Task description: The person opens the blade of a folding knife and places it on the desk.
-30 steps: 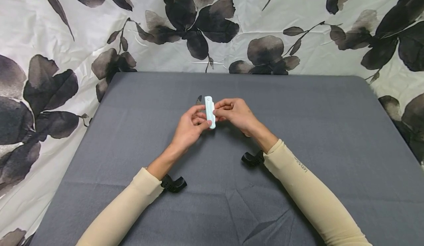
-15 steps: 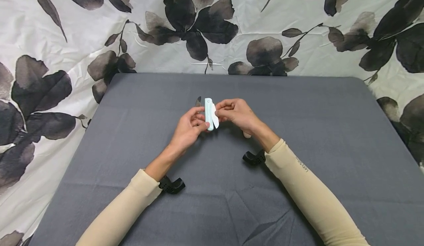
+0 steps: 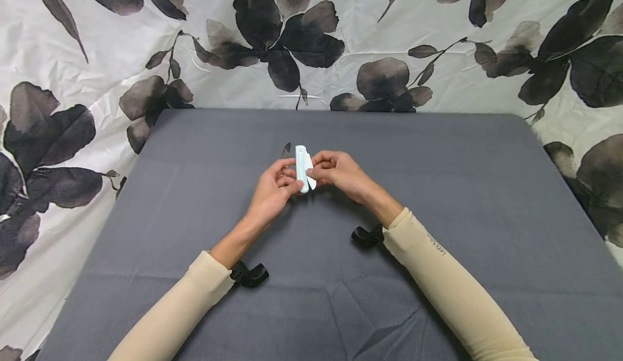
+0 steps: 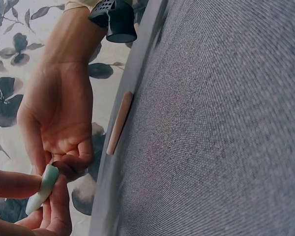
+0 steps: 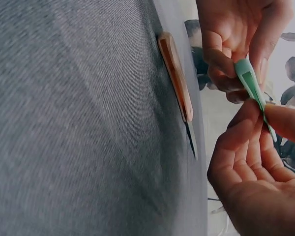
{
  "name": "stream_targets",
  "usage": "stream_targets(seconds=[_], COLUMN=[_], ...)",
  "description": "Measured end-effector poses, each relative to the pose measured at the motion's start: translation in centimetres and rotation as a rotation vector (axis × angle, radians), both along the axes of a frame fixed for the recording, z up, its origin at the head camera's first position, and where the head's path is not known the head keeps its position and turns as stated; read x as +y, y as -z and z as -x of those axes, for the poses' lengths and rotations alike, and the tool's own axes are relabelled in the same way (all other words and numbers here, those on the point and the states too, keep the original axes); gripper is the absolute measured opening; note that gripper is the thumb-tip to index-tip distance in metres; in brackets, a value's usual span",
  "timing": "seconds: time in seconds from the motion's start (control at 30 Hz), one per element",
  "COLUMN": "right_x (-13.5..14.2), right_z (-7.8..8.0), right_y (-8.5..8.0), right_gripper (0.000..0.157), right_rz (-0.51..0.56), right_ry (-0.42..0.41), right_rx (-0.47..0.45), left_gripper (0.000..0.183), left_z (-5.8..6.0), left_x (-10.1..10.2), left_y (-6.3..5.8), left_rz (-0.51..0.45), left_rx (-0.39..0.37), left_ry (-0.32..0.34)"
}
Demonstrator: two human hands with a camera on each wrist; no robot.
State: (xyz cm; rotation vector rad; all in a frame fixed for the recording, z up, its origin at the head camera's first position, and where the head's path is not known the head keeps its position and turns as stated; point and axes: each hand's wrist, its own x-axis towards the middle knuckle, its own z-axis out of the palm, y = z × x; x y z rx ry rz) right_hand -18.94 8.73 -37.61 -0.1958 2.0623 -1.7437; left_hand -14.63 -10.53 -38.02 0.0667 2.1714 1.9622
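White floral fabric (image 3: 360,26) w/ dk blooms is hanging as bkgd past the far edge of a table, and plain gray cloth (image 3: 311,318) is covering the tabletop, w/ creases showing nr the bottom of the head view. Above the cloth, approx. center, a folding knife w/ a mint handle (image 3: 301,166) is being held btwn both hands, its far end pointing away from the person. Its white blade (image 3: 310,164) is sticking partly out along the R side, angling slightly off the handle.

L hand (image 3: 270,188) is clamping the handle, thumb nr the lower end & fingers on the other side. R hand (image 3: 340,174) is pinching the blade btwn thumb & fingertips, its other fingers curling in.

Another knife, w/ a wooden handle (image 5: 174,73) and a narrow metal blade (image 5: 191,140), is lying on the cloth below the hands; in the head view only its dk tip is peeking out past the L hand, the rest being hidden.

Beige sleeves are covering both forearms, L sleeve (image 3: 170,307) & R sleeve (image 3: 452,285), the R one carrying small dk lettering (image 3: 436,243). Blk wrist devices (image 3: 250,274) are jutting inward nr both cuffs.
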Motion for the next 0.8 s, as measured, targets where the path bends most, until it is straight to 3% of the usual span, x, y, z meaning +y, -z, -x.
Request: stream_targets(seconds=[0.8], right_x=[0.86], right_z=[-0.08], right_y=[-0.33], right_gripper=[0.024], right_rz=[-0.022], right_ry=[0.000], right_rx=[0.053], left_gripper=[0.053], left_z=[-0.14], left_x=[0.12], left_y=[-0.07], left_rz=[0.026], left_rx=[0.015], left_ry=[0.014])
